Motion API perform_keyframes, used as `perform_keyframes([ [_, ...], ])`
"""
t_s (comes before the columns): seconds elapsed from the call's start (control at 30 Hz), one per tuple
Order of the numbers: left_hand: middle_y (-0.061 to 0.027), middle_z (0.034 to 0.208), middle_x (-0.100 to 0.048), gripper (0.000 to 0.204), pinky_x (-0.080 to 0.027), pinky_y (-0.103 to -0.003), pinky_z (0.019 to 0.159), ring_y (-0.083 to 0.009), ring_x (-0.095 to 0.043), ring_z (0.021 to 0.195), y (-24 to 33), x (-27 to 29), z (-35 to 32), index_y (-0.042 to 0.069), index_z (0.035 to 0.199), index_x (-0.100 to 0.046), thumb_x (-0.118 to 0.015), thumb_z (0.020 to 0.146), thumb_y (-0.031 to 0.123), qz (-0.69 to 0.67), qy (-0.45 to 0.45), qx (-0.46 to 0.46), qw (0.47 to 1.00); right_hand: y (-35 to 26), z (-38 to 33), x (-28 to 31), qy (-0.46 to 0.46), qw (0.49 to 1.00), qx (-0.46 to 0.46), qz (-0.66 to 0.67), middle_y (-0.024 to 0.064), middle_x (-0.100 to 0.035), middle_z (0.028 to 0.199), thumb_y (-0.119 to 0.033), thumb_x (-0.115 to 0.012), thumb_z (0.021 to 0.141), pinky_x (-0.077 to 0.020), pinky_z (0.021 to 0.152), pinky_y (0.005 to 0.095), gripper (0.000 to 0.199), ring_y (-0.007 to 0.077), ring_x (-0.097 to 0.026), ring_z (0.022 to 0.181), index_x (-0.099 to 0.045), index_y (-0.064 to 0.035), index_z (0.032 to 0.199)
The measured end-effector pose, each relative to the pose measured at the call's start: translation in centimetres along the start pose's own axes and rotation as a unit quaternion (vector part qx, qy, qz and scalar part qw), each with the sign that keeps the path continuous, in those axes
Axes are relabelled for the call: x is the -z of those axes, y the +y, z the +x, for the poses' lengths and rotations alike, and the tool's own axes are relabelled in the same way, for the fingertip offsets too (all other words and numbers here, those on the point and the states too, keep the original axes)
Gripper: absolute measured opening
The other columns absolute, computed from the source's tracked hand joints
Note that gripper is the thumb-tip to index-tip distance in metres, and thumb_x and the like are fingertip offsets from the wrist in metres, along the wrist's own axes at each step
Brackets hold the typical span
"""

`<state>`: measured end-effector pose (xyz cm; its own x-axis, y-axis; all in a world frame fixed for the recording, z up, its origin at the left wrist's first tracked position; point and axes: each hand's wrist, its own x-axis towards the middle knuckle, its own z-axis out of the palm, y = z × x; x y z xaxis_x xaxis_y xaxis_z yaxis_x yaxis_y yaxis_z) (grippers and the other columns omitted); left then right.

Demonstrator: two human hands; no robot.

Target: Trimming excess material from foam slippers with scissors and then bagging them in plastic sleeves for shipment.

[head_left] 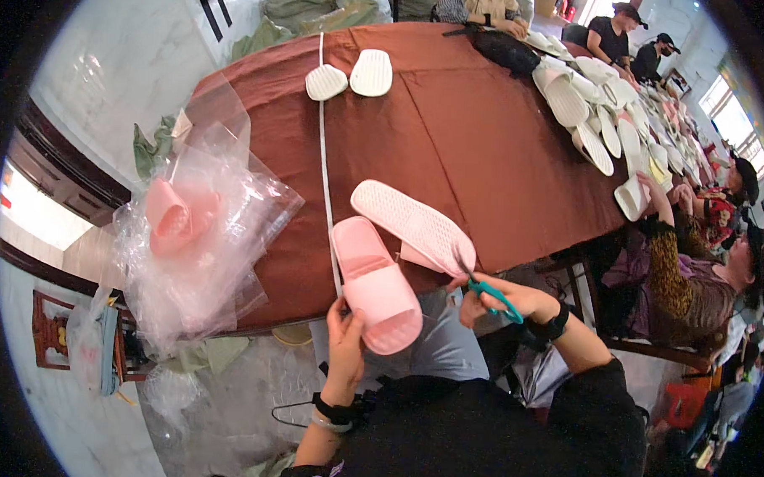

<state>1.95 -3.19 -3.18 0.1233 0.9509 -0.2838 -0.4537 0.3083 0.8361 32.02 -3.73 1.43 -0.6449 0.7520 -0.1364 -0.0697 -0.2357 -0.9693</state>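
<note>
A pink slide slipper [372, 280], strap upward, is in my left hand [345, 334], whose fingers close on its left edge over the table's near edge. My right hand [502, 301] is wrapped round the teal handles of a pair of scissors [498, 300]. Their blades point away from me, against the near end of a second pink slipper [412, 223]. That one lies slantwise with its textured sole up, just right of the held slipper. Whether the blades touch it I cannot tell.
Clear plastic bags [203, 291] with pink slippers [177, 214] lie at the table's left. Two white slippers [371, 73] rest at the far side of the brown-covered table [486, 150]. Many white slippers [601, 103] are heaped at right, where co-workers [692, 283] sit.
</note>
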Motion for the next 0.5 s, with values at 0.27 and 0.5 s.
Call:
perform_keyframes([
  [0.27, -0.0155, 0.127, -0.045, 0.047, -0.04, -0.033, 0.095, -0.02, -0.048, 0.113, 0.7, 0.2, -1.9, 0.002, 0.135, -0.026, -0.048, 0.095, 0.014, -0.024, -0.007, -0.037, 0.999, 0.9, -3.2, -1.3, 0.058, 0.994, 0.039, 0.085, 0.0143, -0.058, 0.1, -0.055, -0.055, 0.083, -0.0416, 0.093, 0.0378, 0.085, 0.0236, -0.057, 0.102, -0.021, -0.0017, 0.139],
  [0.5, -0.0114, 0.126, -0.045, 0.042, -0.038, -0.031, 0.096, -0.0181, -0.047, 0.113, 1.0, 1.9, -1.3, -0.001, 0.132, -0.033, -0.048, 0.095, 0.014, -0.02, 0.059, -0.062, 0.996, 2.9, -6.2, -1.7, 0.202, 0.976, 0.057, 0.059, 0.011, -0.058, 0.084, -0.059, -0.05, 0.084, -0.0466, 0.08, 0.0351, 0.086, 0.0216, -0.059, 0.083, -0.023, 0.0034, 0.137],
])
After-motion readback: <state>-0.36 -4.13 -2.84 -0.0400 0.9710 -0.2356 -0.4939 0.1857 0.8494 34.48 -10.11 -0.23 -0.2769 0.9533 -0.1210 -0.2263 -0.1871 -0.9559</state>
